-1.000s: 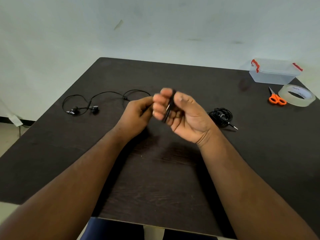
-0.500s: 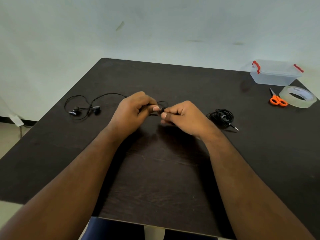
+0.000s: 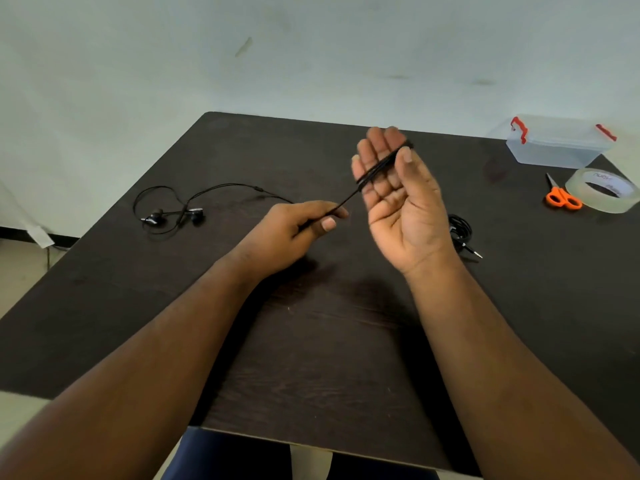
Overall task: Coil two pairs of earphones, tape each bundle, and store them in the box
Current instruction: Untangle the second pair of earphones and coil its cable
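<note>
Winding earphone cable (image 3: 375,169) around our spread right hand (image 3: 401,199) as former | left hand (image 3: 294,226) pinching cable, tensioning | coiled bundle (image 3: 460,232) lying behind right wrist.

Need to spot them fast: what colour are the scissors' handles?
Orange, on the scissors beside the tape roll; head view.

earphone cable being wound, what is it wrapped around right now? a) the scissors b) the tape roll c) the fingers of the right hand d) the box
c: the black earphone cable loops across the raised fingers of the right hand, while the left hand pinches the strand leading to it.
</note>
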